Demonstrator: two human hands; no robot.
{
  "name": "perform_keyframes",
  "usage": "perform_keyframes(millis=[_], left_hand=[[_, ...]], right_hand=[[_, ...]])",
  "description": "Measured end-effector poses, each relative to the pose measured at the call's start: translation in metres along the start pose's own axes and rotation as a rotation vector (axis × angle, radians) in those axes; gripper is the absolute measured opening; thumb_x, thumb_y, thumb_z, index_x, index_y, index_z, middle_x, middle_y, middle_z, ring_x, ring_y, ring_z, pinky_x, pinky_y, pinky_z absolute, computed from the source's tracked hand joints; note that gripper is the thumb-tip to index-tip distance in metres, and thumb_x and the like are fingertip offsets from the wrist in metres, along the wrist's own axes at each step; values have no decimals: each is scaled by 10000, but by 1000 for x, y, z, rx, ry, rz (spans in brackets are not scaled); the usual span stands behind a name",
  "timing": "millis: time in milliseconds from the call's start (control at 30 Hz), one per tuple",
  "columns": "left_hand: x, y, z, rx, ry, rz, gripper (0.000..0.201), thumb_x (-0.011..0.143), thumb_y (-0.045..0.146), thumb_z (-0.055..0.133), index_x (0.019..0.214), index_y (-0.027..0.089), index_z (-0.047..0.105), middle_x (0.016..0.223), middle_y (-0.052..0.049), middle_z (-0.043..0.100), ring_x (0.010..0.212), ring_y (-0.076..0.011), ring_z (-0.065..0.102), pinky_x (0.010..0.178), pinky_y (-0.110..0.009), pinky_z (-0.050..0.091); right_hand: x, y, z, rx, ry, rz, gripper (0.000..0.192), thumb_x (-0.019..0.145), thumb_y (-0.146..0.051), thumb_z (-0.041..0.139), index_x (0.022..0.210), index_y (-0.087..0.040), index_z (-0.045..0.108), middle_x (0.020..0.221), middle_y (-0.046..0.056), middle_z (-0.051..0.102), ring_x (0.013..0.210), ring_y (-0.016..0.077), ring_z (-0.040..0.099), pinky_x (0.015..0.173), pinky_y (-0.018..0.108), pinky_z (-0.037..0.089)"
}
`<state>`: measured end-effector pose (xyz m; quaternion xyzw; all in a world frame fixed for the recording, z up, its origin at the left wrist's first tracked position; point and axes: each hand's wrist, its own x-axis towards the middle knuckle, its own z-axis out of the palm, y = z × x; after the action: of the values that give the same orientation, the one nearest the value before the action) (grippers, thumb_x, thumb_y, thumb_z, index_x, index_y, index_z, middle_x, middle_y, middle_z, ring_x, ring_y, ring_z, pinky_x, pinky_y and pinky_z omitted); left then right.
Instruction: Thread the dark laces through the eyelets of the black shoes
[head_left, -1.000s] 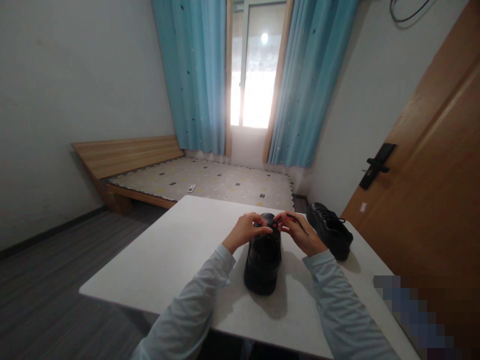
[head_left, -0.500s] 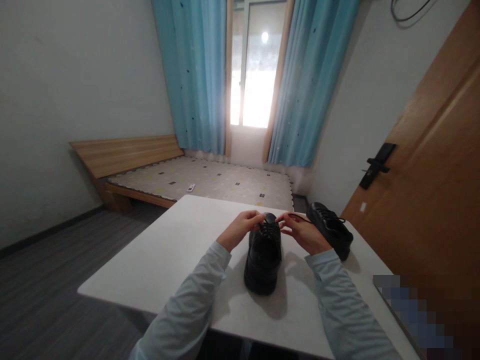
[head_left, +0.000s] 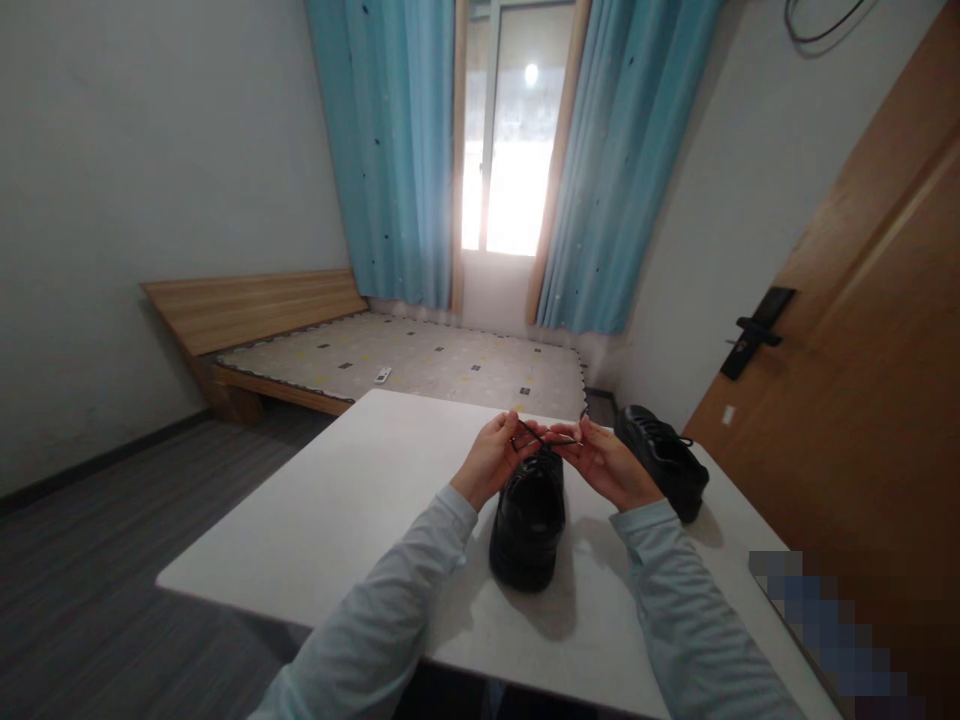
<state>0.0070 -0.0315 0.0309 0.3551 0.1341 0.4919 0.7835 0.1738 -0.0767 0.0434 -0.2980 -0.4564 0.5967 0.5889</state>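
- Nearest, dark shapes under the white table's [head_left: 330,500] front edge are cut off and too dim to identify; pixelation masks the lower right corner.
- Upright on the table, a black shoe [head_left: 523,568] points away, its toe hidden by the hands.
- Left hand [head_left: 487,455] and right hand [head_left: 604,462] each pinch the black lace [head_left: 531,430] above it; how the strands cross is hard to read.
- Right of these, a second shoe [head_left: 671,470] is partly covered by the wrist.
- Beyond, a patterned mattress [head_left: 427,350] bears a small white object [head_left: 383,376], unreadable.
- Farthest, blue curtains [head_left: 397,160] flank a glaring window [head_left: 517,170].
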Motion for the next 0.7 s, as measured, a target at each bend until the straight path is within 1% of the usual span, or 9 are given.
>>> perform_keyframes(millis=[67, 133, 200, 267, 400, 533, 700], left_hand=[[1, -1, 1, -26, -4, 31, 271, 776, 343, 641, 763, 143, 458, 735, -31, 611, 729, -151, 640, 743, -315, 524], [0, -1, 2, -43, -9, 62, 279, 776, 340, 642, 748, 150, 439, 683, 4, 568, 654, -114, 605, 735, -319, 532], [0, 0, 3, -54, -16, 83, 306, 765, 348, 654, 731, 161, 414, 627, 47, 501, 563, -69, 532, 709, -309, 540], [0, 1, 3, -33, -27, 94, 346, 748, 375, 666, 720, 171, 388, 590, 74, 440, 506, -46, 459, 656, -287, 543], [2, 5, -2, 96, -36, 108, 408, 723, 454, 664, 733, 187, 355, 571, 88, 404, 470, -44, 412, 534, -232, 509], [5, 9, -9, 203, -37, 116, 437, 712, 498, 653, 748, 196, 339, 565, 93, 401, 445, -42, 402, 482, -204, 470], [10, 12, -19, 263, -43, 124, 443, 712, 505, 648, 745, 203, 326, 543, 106, 376, 401, -26, 344, 442, -178, 420]], right_hand=[[1, 0, -1, 23, -2, -4, 272, 792, -362, 630, 610, -164, 591, 912, 50, 693, 813, 153, 643, 864, 326, 479], [1, 0, -2, 34, 8, -2, 268, 784, -340, 642, 587, -165, 590, 897, 45, 687, 713, 120, 622, 821, 299, 499], [0, -1, -4, 48, 9, 0, 258, 766, -325, 664, 574, -167, 591, 866, 33, 679, 608, 84, 568, 800, 284, 508], [-1, -2, -4, 57, 2, 5, 240, 759, -317, 672, 585, -169, 596, 835, 19, 668, 538, 61, 506, 799, 294, 513], [-5, -6, -5, 37, -4, 44, 223, 777, -314, 651, 620, -167, 594, 861, 16, 650, 503, 47, 444, 777, 336, 525], [-7, -9, -9, 12, -3, 80, 241, 766, -310, 663, 600, -156, 580, 846, 16, 633, 504, 40, 426, 752, 310, 526], [-8, -11, -17, -36, 7, 139, 247, 758, -312, 671, 596, -150, 581, 853, 17, 639, 473, 25, 397, 723, 289, 517]])
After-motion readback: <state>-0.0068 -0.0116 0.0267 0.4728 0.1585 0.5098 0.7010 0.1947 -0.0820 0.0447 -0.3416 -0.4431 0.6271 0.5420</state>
